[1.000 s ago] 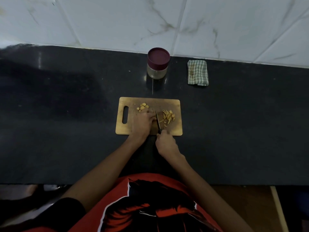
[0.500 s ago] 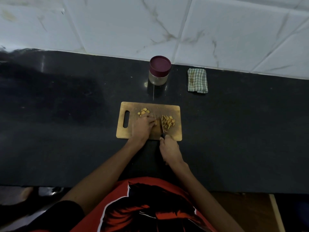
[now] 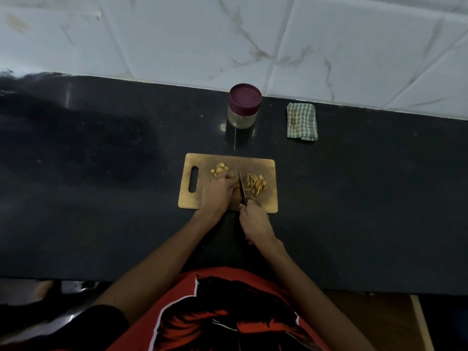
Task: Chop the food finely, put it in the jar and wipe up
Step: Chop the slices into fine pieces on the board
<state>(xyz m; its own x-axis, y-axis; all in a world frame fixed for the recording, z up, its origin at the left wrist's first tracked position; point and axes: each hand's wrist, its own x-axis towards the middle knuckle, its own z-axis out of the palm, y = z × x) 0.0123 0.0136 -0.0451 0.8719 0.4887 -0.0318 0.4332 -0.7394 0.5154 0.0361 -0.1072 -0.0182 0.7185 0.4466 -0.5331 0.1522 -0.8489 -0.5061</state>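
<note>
We stand at a dark counter (image 3: pixel 101 198) backed by a tiled wall (image 3: pixel 177 34), with every item set within reach ahead. The board (image 3: pixel 271 206) lies crosswise at the near middle, its handle slot to the left, so the cutting area falls under both hands. Beyond it, near the wall, the jar (image 3: pixel 244 107) stands upright with its maroon lid on, and the folded cloth (image 3: pixel 301 121) lies just to its right; both are well apart from the board, presumably kept out of the way until filling and wiping.

Our left hand (image 3: pixel 220 192) rests on the board with fingers curled down over a piece of food at the blade's left side; the piece itself is hidden, so we judge rather than see that the grip steadies it. Our right hand (image 3: pixel 254 221) has its grip closed round the handle of the knife (image 3: pixel 241 187), blade pointing away from us and set between the two hands' work.

The food sits in two lots on the board: whole chunks (image 3: pixel 219 168) just beyond the left fingertips, and cut slivers (image 3: pixel 257 184) right of the blade, so uncut and cut stay separate. We judge chopping to be part done; nothing is in the jar yet.
</note>
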